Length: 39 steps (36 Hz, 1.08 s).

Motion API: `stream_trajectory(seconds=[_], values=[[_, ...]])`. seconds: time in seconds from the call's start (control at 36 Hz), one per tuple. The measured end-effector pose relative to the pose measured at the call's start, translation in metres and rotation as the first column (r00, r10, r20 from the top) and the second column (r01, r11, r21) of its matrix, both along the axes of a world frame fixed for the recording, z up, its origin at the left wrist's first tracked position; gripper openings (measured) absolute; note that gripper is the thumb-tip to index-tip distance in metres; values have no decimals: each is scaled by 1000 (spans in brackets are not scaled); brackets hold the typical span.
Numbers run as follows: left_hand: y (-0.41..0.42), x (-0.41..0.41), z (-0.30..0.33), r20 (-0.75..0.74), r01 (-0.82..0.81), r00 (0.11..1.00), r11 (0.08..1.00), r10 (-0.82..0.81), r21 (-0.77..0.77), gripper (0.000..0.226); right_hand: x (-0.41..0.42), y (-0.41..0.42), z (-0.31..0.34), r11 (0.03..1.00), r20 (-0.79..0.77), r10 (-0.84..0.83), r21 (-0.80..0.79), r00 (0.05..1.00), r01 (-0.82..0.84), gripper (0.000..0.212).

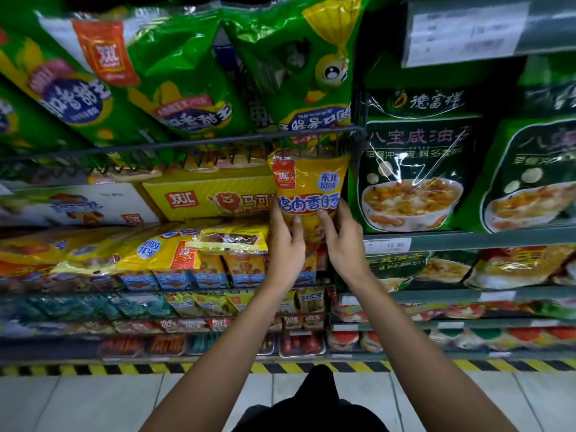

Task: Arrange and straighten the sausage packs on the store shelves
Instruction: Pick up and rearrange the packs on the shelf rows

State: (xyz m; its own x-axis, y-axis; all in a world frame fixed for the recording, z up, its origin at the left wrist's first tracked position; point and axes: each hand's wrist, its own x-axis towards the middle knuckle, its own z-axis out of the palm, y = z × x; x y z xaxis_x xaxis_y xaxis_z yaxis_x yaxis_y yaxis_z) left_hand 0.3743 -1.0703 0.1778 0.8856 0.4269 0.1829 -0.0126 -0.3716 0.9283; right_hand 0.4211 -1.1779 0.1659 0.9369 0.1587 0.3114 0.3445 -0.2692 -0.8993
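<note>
— Just under the wire shelf point(218, 140), what's held up?
— A yellow sausage pack point(310, 185), upright, gripped at its lower edge by the left hand point(288, 241) and right hand point(344, 238).
— And around it?
— Yellow lion box point(212, 198) to its left, green soup bags point(411, 169) to its right, more yellow packs point(134, 251) lying lower left.
</note>
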Motion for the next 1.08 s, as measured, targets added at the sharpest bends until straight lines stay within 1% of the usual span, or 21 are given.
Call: stream_trajectory(seconds=[0.11,0.17,0.22,0.31,0.36,0.39,0.44,0.5,0.53,0.58,0.69,0.81,0.97,1.03,1.08], values=[[1,5,-7,-16,0,1000,1000,1,15,73,18,4,0,998,-9,32,-61,999,-32,43],[3,8,-9,-4,26,1000,999,-26,28,81,28,4,1,994,-54,47,-96,997,-52,45],[5,10,-10,-6,54,999,998,-54,22,84,28,2,3,989,-48,58,-135,997,-64,48],[8,11,-11,-2,57,998,998,-57,1,85,11,-2,-7,987,47,41,-157,998,-33,67],[6,8,-13,4,39,999,999,-39,-23,86,-7,-4,-16,988,24,-5,-152,1000,9,73],[4,5,-14,26,25,999,999,-24,-31,86,-13,-5,-21,986,25,-13,-164,1000,17,73],[-1,-3,-20,91,6,996,1000,-5,-16,86,-23,-4,-30,972,76,1,-235,997,17,74],[-7,-11,-26,148,35,988,997,-45,66,85,-27,-3,-38,957,124,18,-290,992,19,72],[-7,-12,-31,165,44,984,993,-62,111,86,-28,-3,-40,954,121,15,-300,993,23,71],[-6,-12,-37,168,73,981,988,-95,133,89,-29,-5,-45,946,109,3,-324,994,33,68],[5,-2,-37,117,154,979,982,-167,113,91,-29,-5,-50,925,116,-2,-376,993,46,67],[14,8,-34,79,192,976,970,-205,146,88,-27,3,-45,939,61,-48,-338,997,66,72],[12,4,-40,92,146,983,982,-157,117,87,-24,8,-34,976,7,-73,-204,997,73,76],[9,10,-40,94,134,985,987,-142,85,85,-18,12,-25,988,-5,-72,-139,997,71,75],[9,22,-37,95,112,989,994,-111,-7,80,-7,16,-18,994,-1,-71,-79,997,71,72]])
